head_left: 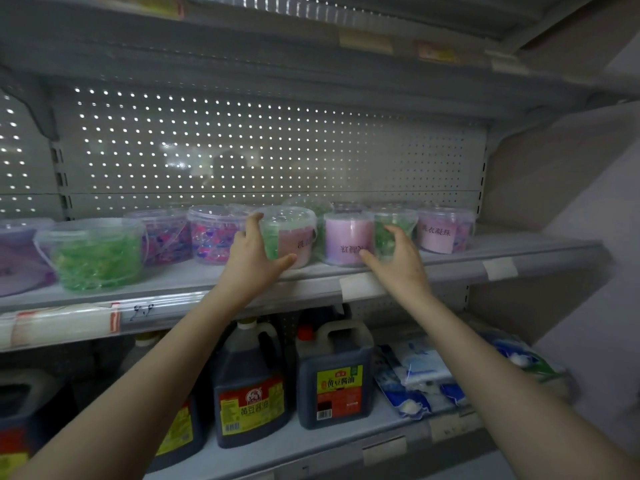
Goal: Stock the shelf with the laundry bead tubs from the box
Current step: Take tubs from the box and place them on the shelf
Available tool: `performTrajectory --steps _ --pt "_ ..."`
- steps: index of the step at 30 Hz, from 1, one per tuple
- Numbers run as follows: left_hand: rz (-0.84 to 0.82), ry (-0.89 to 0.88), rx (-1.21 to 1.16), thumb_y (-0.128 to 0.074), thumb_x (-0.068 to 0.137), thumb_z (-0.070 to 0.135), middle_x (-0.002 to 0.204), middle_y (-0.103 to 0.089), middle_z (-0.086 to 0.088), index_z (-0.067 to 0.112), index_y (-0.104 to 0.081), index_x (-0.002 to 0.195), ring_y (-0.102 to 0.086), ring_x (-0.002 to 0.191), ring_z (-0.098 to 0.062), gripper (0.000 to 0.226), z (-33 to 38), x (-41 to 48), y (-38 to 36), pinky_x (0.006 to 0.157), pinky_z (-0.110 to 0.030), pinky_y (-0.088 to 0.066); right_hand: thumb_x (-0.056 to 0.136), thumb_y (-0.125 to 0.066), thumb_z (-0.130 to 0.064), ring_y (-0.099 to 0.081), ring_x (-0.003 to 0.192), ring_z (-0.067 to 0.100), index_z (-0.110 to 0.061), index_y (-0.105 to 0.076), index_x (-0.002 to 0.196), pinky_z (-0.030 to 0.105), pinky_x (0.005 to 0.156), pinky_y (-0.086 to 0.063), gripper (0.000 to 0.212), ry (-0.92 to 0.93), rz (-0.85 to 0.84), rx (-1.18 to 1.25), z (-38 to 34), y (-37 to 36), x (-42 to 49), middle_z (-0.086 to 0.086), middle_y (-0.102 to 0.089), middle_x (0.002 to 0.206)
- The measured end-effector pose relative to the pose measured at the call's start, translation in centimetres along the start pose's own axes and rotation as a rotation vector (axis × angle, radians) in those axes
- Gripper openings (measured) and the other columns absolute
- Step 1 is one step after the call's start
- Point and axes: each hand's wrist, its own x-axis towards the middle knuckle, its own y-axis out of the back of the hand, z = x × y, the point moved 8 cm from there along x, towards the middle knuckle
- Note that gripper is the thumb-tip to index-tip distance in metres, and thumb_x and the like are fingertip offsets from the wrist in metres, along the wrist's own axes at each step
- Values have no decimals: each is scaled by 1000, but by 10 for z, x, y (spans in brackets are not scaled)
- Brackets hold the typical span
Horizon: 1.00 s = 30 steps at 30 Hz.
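Several clear laundry bead tubs stand in a row on the grey shelf [194, 289]. My left hand [254, 259] cups the left side of a tub of green beads with a pink label [291, 233], thumb under its front. My right hand [398, 261] reaches with spread fingers in front of a green bead tub [394, 226], its thumb touching the purple-labelled tub [346, 239] between the two. Whether its fingers touch the green tub I cannot tell. Further left are a pink-and-blue bead tub [214, 233] and a larger green one [93, 254]. The box is out of view.
A pink-labelled tub [445, 230] ends the row at the right, with bare shelf beyond it. Below stand dark soy sauce jugs [334, 372] [251, 386] and blue-white bags [422, 375]. A perforated back panel [277, 150] closes the shelf, and another shelf hangs overhead.
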Motion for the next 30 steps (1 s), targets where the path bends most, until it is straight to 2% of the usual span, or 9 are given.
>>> performTrajectory --steps 2,5,8,11,13,16,20,23,30 --pt "22 -9 22 -72 79 26 137 -36 -23 16 -21 144 -38 125 -36 84 5 -11 2 100 -42 -35 87 -64 -29 -39 131 23 -15 -40 138 37 106 -33 58 19 44 -20 4 14 -16 5 -44 141" --pt "40 -40 94 -68 81 21 134 -35 -23 11 -30 141 -38 122 -41 72 13 -30 0 99 -45 -36 89 -60 -21 -38 130 22 -15 -43 135 36 107 -33 50 11 37 -62 18 28 -42 6 -46 138" --pt "13 -149 128 -62 84 16 129 -39 -21 6 -40 134 -42 117 -38 56 30 -55 -11 97 -40 -37 89 -59 -20 -39 129 23 -15 -45 133 36 108 -33 46 -35 16 -142 39 38 -69 7 -47 136" --pt "-101 -273 97 -57 89 15 128 -43 -12 9 -44 130 -49 110 -30 44 48 -86 -40 92 -35 -40 89 -59 -20 -40 127 26 -14 -46 132 39 107 -35 45 -105 -7 -200 67 49 -103 9 -48 134" --pt "-181 -333 113 -56 90 18 126 -45 -10 11 -44 131 -51 109 -29 43 53 -106 -65 89 -37 -43 89 -60 -17 -43 124 26 -13 -49 131 39 104 -38 44 -157 -11 -224 89 59 -129 10 -50 131" --pt "-307 -355 164 -54 91 23 125 -46 -10 12 -44 130 -49 112 -31 41 53 -134 -108 88 -42 -45 85 -62 -12 -50 116 29 -10 -55 124 37 97 -42 40 -193 -1 -301 122 75 -169 12 -55 124" --pt "-470 -378 227 -51 90 20 120 -51 -11 14 -49 126 -53 107 -34 37 48 -173 -167 79 -39 -46 84 -60 -16 -48 117 30 -14 -54 123 39 99 -40 39 -250 -69 -530 167 93 -225 10 -55 124" --pt "-602 -440 262 -53 89 24 120 -52 -13 14 -49 126 -54 109 -35 38 45 -204 -212 84 -42 -46 88 -55 -19 -44 122 27 -16 -50 129 38 103 -34 42 -334 -142 -607 202 103 -270 8 -51 129" --pt "-887 -554 290 -50 90 23 133 -48 -12 15 -45 133 -51 116 -32 43 44 -280 -314 94 -40 -45 90 -50 -17 -43 122 23 -18 -50 128 37 104 -31 38 -573 -143 -652 273 126 -369 3 -50 130"
